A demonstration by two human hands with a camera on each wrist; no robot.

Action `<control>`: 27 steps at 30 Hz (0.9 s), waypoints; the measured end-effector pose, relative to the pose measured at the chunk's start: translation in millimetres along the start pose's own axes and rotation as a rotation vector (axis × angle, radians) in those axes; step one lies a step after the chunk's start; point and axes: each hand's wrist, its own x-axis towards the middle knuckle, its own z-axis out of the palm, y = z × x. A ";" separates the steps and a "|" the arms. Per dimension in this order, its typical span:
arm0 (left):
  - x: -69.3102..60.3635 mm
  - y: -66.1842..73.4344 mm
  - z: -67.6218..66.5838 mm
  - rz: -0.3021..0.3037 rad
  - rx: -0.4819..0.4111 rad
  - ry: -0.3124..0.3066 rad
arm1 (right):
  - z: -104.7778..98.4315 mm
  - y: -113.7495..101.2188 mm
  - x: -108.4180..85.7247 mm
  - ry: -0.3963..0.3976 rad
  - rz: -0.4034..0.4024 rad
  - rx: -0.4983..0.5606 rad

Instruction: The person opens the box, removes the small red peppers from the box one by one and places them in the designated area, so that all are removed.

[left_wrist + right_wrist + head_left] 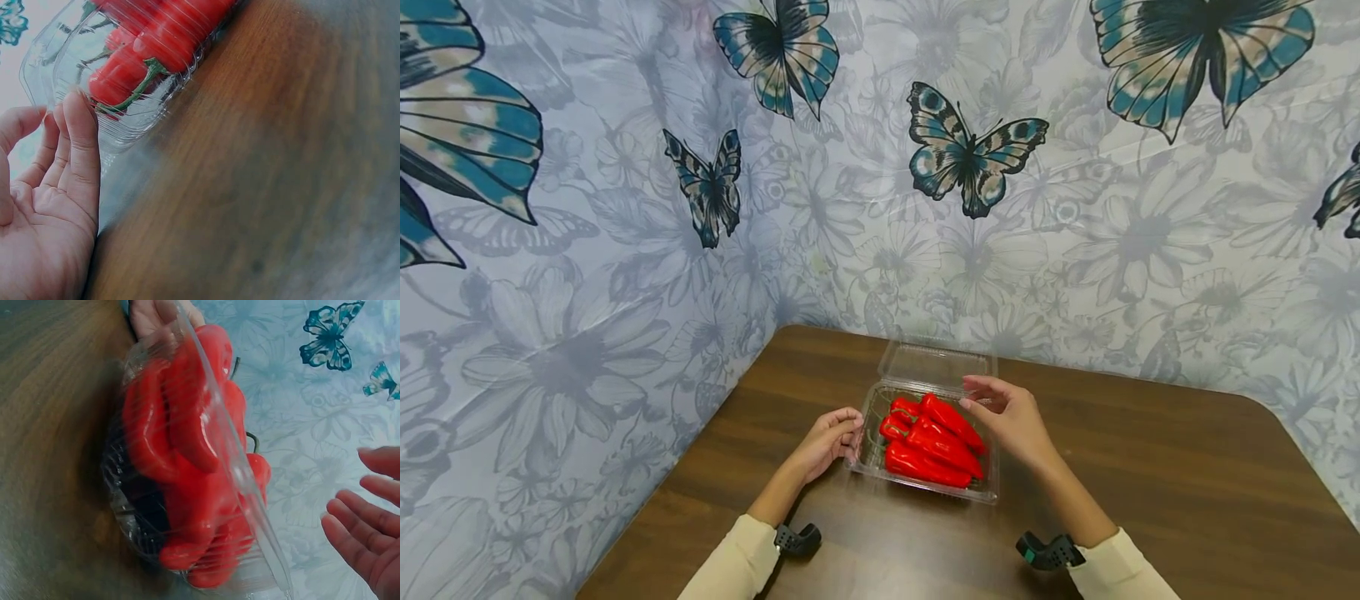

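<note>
A clear plastic clamshell container (922, 491) with its lid (936, 363) folded back sits on the table. Several red peppers (938, 444) with green stems are heaped inside. At the container's left side, my left hand (829, 443) pinches the rim between thumb and fingers; the left wrist view shows the left hand (56, 187) at that edge, beside the pepper stems. My right hand (1015, 417) hovers over the back right corner, holding nothing. Its fingers are loosely bent in the head view, and the right wrist view shows the right hand (369, 531) apart from the peppers.
The brown wooden table (1150, 467) extends far to the right and toward the front. Walls with a butterfly and flower print (865, 275) stand behind it and along its left. A black band (797, 540) is on each wrist.
</note>
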 end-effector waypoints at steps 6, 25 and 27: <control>1.2 0.1 -1.4 -0.004 0.014 0.010 | 6.4 1.6 -0.1 -0.068 -0.034 -0.003; 0.2 2.4 -0.9 -0.013 0.007 0.008 | 20.4 20.6 0.8 -0.104 -0.120 -0.085; -0.2 2.6 -0.9 -0.015 0.008 0.005 | 22.8 21.5 0.9 -0.098 -0.131 -0.113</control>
